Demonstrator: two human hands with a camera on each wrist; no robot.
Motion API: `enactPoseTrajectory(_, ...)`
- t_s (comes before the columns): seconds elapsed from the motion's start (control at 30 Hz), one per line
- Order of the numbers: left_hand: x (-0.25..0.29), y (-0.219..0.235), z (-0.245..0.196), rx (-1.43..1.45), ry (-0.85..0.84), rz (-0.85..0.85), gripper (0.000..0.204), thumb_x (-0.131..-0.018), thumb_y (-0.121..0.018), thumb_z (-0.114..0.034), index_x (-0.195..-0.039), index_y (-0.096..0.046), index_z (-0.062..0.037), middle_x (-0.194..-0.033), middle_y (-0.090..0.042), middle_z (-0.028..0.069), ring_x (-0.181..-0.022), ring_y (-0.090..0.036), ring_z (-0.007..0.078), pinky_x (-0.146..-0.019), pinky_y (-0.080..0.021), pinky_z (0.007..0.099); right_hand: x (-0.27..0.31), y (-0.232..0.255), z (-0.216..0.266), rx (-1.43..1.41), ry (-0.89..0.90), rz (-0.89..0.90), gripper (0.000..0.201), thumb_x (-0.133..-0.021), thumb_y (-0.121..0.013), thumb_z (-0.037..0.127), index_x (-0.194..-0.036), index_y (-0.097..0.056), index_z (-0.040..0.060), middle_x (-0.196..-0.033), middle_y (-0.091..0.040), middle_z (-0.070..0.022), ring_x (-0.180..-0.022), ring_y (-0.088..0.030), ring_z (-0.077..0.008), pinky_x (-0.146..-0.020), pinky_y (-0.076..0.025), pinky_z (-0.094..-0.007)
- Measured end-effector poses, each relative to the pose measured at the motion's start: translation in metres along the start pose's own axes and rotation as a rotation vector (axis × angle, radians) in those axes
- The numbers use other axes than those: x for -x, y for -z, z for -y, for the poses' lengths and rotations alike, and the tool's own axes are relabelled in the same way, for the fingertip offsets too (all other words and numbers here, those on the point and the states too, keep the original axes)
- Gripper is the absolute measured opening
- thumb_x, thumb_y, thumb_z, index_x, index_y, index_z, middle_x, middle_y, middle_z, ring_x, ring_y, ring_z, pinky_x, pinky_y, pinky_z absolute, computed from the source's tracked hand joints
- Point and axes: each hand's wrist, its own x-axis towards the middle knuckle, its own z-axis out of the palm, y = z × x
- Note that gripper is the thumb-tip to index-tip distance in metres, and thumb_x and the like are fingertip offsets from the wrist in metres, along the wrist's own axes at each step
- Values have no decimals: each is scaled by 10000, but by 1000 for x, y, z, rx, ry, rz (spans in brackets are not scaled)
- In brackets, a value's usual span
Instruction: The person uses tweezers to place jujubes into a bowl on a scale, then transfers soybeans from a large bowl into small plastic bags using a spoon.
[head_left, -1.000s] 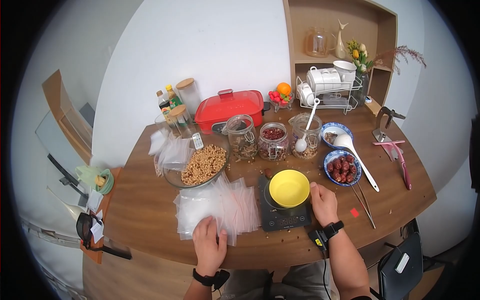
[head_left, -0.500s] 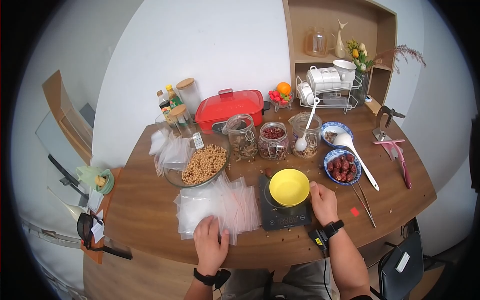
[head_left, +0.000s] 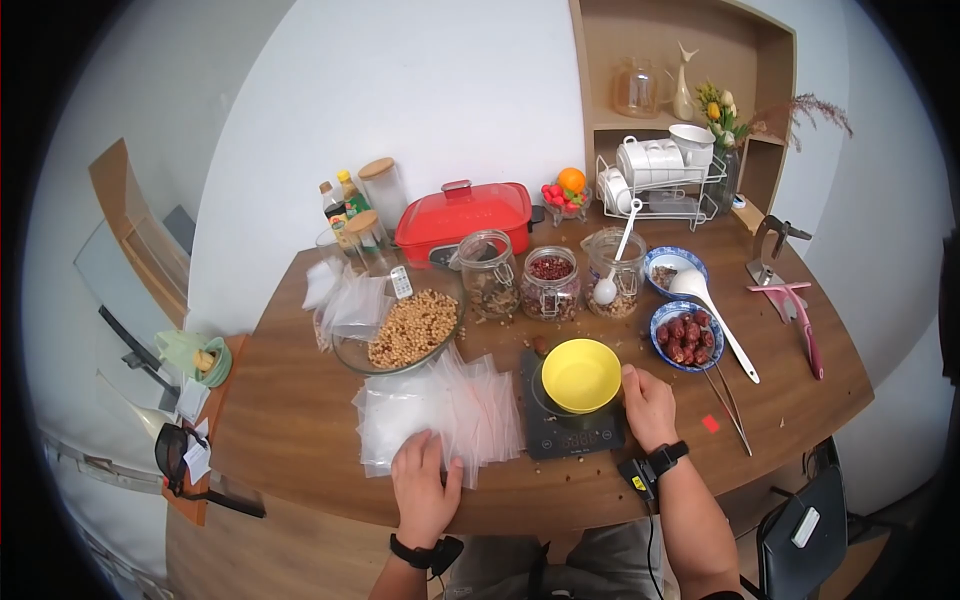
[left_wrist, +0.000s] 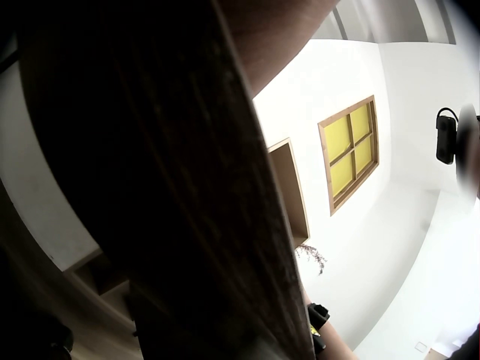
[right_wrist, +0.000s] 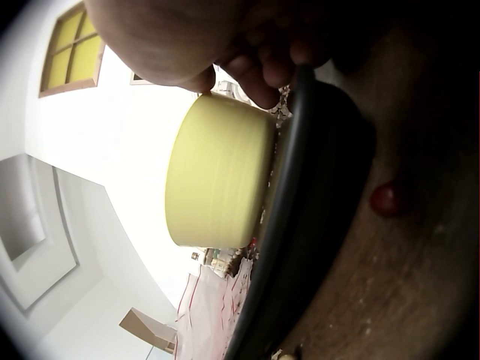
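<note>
Here's the black scale (head_left: pixel 572 443) on the wooden table (head_left: pixel 300 440), and sitting right on top of it, upright, is the yellow bowl (head_left: pixel 581 376)! A hand on either side of that scale now. Just off its right edge, the right hand (head_left: pixel 652 408), fingers loosely bent, thumb up at the bowl's rim. The right wrist view puts those fingertips near the scale's edge, no grip round the bowl; whether the thumb actually touches the rim, I cannot tell.

Over to the scale's left, the left hand (head_left: pixel 424 487) lies palm down, relaxed, fingers reaching forward and resting on the near edge of the clear plastic bags (head_left: pixel 395 425), no pinch to be seen. Those bags lie fanned out, overlapping, right up beside the scale's left side. So the bowl is well apart from the left hand, and right beside the other one.

Beyond the scale to the left, a glass bowl (head_left: pixel 350 356) full of pale beans (head_left: pixel 415 328); straight behind the scale, a jar (head_left: pixel 550 290) of dark red pieces. And out to the scale's right, the blue-and-white bowl (head_left: pixel 661 348) of dates (head_left: pixel 688 338), with tweezers (head_left: pixel 735 415) stretching toward the near side.
</note>
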Motion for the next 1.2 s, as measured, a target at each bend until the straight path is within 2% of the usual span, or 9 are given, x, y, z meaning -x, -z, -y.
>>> enactPoseTrajectory(0.17,0,-1,-1,1,2,-2,413,-983,-710,-230,-1312,-667,16,-1415,-609,216,-1326,-552,436,-1144,-410,528,0,0,-2,-6,-10,13,516,-1126,-523,453,-887,-728,43,-808,-705,-216,-837,-685,-483,-713,-510,-534)
enactPoseTrajectory(0.27,1,-2,1,3,-6,-26,401,-999,-688,-169,-1334,-649,47,-1408,-624,235,-1306,-574,448,-1134,-427,523,0,0,-2,-5,-10,14,519,-1126,-521,455,-886,-729,44,-804,-706,-211,-834,-687,-480,-713,-512,-532)
enactPoseTrajectory(0.37,1,-1,1,71,21,-87,300,-1019,-669,-139,-1256,-691,43,-1341,-669,247,-1238,-623,447,-1086,-478,505,-1,0,-2,3,-7,13,517,-1126,-520,453,-888,-732,46,-803,-709,-208,-830,-691,-476,-713,-515,-529)
enactPoseTrajectory(0.47,6,-9,15,201,117,-118,162,-982,-702,-102,-1094,-721,14,-1233,-717,221,-1168,-652,433,-1054,-493,501,-1,0,0,6,-11,15,515,-1126,-521,451,-893,-739,47,-806,-715,-206,-829,-698,-469,-716,-519,-526)
enactPoseTrajectory(0.57,4,-4,9,267,185,-171,72,-956,-734,-62,-938,-706,2,-1135,-746,210,-1071,-678,429,-979,-518,493,0,1,2,-1,-15,18,513,-1126,-521,448,-898,-745,46,-807,-720,-204,-828,-704,-463,-718,-523,-523)
enactPoseTrajectory(0.9,10,-5,21,253,230,-169,223,-844,-859,-51,-835,-637,-44,-1013,-722,154,-968,-660,393,-907,-481,462,0,1,1,29,-20,25,502,-1128,-525,431,-906,-749,41,-807,-726,-205,-814,-712,-452,-710,-525,-513)
enactPoseTrajectory(1.0,8,-4,18,242,218,-187,263,-829,-872,-48,-809,-610,-53,-984,-710,143,-949,-651,390,-904,-471,456,-1,-6,-7,-81,-3,-21,497,-1125,-571,383,-839,-678,-9,-653,-621,-117,-611,-609,-240,-620,-461,-411)
enactPoseTrajectory(1.1,9,-3,17,234,190,-209,282,-830,-872,-41,-797,-592,-54,-967,-699,142,-938,-637,389,-894,-472,458,-2,-6,-10,-130,-9,-25,494,-1131,-575,375,-833,-671,-8,-637,-587,-63,-614,-558,-155,-604,-443,-382)
enactPoseTrajectory(1.2,6,1,10,220,123,-260,281,-837,-862,-32,-793,-585,-54,-951,-685,133,-922,-620,380,-875,-470,461,-6,-6,-18,-89,-20,-14,440,-1129,-566,362,-911,-708,8,-726,-667,-169,-662,-648,-346,-656,-496,-438)
